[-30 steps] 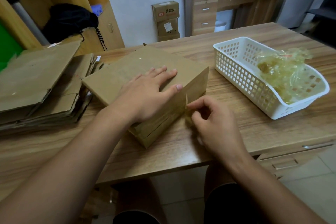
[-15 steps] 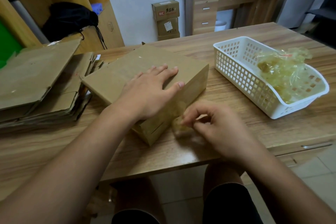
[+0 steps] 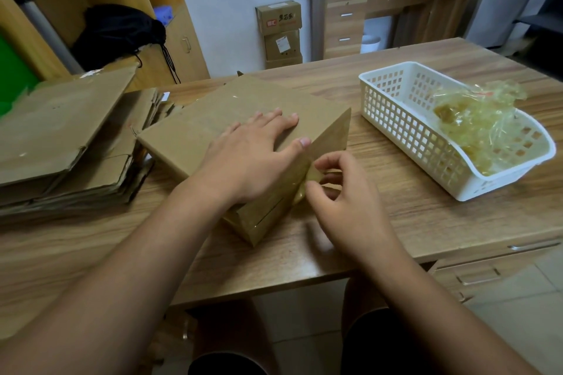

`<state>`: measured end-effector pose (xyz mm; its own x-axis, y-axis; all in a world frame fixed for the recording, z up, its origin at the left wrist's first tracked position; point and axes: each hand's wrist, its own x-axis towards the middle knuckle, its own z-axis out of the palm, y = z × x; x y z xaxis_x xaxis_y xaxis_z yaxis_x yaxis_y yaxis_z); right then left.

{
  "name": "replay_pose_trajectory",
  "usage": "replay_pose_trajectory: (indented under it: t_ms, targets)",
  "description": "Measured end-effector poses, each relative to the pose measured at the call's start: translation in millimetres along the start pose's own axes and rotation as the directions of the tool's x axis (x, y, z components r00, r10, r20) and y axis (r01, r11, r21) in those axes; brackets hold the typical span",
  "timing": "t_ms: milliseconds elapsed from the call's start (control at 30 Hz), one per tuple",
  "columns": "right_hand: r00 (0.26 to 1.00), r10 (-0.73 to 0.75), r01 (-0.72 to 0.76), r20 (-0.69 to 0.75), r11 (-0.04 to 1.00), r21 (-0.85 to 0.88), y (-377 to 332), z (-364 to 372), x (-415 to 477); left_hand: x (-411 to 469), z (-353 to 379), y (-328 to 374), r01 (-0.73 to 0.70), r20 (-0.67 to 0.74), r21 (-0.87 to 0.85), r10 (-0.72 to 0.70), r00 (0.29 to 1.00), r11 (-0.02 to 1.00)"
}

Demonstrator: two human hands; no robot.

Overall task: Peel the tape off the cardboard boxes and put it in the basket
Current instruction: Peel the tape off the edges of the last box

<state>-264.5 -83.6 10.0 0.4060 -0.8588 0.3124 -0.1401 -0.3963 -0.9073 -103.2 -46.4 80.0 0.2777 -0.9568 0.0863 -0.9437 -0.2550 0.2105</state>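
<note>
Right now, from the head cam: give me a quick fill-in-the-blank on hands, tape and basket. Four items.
1. The left hand lies flat on the ____ of the cardboard box.
2. The right hand pinches tape stuck to the box's ____ face.
3. The wad of peeled tape lies in the ____ basket.
4. The stack of flattened cardboard lies to the box's ____.

Missing words: top; side; white; left
</note>
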Motion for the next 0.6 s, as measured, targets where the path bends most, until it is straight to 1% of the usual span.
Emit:
replay_pose_trajectory:
  t_ms: [67, 167, 233, 300, 367, 500, 600]
  targets:
    - [1.000, -0.002, 0.002, 0.008, 1.000, -0.008, 2, 4, -5, 0, 1, 0, 0.002, -0.010, -0.003, -0.002, 1.000, 1.000]
    - [0.998, -0.039, 0.036, -0.040, 0.996, -0.082, 5, 4, -1, 0, 2, 0, 0.010, -0.020, -0.010, -0.010, 1.000, 1.000]
    - [0.998, -0.020, 0.016, -0.054, 0.998, -0.065, 7, -2, 4, -1, 3, -1, 0.014, -0.023, -0.014, -0.015, 1.000, 1.000]
    - [0.999, 0.008, -0.008, -0.032, 1.000, 0.019, 10, -7, 5, 0, 3, -1, 0.020, -0.024, -0.021, -0.020, 0.999, 1.000]
    - [1.000, -0.005, 0.005, 0.000, 0.998, 0.070, 7, -8, 0, 2, 2, -1, 0.027, -0.029, -0.027, -0.027, 0.999, 0.999]
    - [0.995, -0.065, 0.066, 0.080, 0.998, -0.010, 2, -6, -12, 3, 3, 0, 0.032, -0.042, -0.026, -0.033, 0.999, 0.999]
    - [0.995, -0.042, 0.041, 0.089, 0.999, 0.011, 0, -10, -14, 2, 3, 2, 0.029, -0.035, -0.037, -0.030, 0.999, 0.999]
